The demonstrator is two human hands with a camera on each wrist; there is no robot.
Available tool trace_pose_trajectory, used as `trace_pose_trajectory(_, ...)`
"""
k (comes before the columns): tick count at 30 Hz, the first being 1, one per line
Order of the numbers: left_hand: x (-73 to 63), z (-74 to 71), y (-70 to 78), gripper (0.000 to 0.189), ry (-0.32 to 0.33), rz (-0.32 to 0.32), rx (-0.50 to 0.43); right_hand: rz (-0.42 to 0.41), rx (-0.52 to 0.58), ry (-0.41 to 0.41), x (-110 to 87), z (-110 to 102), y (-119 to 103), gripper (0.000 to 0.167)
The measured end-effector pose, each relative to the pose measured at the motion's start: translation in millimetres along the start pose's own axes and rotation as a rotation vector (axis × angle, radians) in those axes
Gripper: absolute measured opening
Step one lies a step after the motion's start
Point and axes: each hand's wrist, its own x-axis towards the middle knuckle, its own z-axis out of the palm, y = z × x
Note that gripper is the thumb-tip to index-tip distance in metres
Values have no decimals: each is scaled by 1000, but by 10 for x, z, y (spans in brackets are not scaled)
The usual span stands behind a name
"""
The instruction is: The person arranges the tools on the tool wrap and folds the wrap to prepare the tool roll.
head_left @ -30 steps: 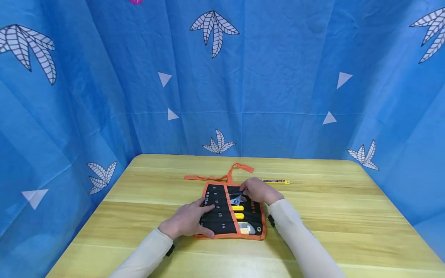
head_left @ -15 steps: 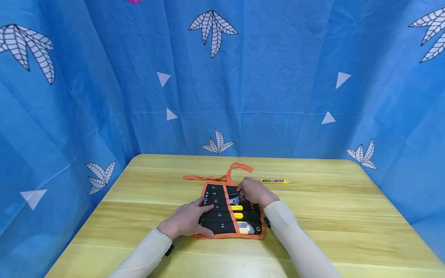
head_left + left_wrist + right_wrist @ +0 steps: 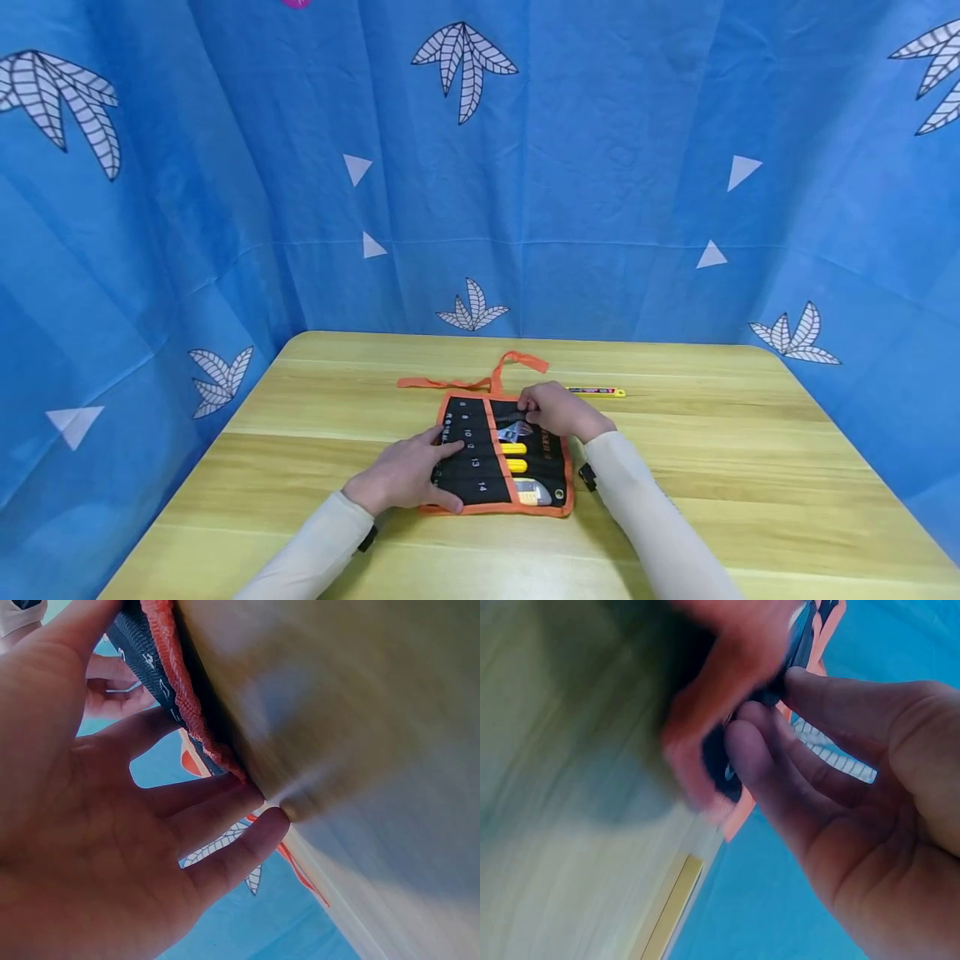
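Note:
A black tool roll (image 3: 461,467) with orange trim and printed numbers lies unfolded on the table. My left hand (image 3: 401,473) rests on its left side, fingers spread; the left wrist view shows the fingers (image 3: 217,802) at the roll's orange edge. At the upper pockets, my right hand (image 3: 558,411) pinches a dark tool (image 3: 512,417) between thumb and fingertips; its kind is mostly hidden. Below it in the pockets sit a shiny adjustable wrench head (image 3: 513,432), two yellow handles (image 3: 513,448) and a utility knife (image 3: 531,492).
An orange tie strap (image 3: 495,379) trails from the roll's far edge. Beyond my right hand lies a slim yellow case (image 3: 600,392) with a printed label. The wooden table (image 3: 712,467) backs onto a blue patterned curtain (image 3: 600,167).
My right hand's fingers have shifted slightly at the dark tool, and more of it shows beside the fingertips. The left hand and the roll stay in place.

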Motion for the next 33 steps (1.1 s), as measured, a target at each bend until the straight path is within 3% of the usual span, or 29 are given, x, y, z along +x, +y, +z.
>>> trace_pose_trajectory(6, -6, 6, 2, 94, -2, 0, -3, -32, -3, -5, -25, -68, 93, 13)
trace_pose_trajectory(14, -2, 7, 12, 94, -2, 4, -2, 21, 4, -15, 8, -16, 114, 10)
trace_pose_trajectory(19, 2, 4, 10, 94, -4, 0, 1, 11, -7, 6, 31, 23, 119, 11)
trace_pose_trajectory(33, -2, 0, 13, 94, -1, -8, 8, 10, 29, -11, 70, 58, 8, 20)
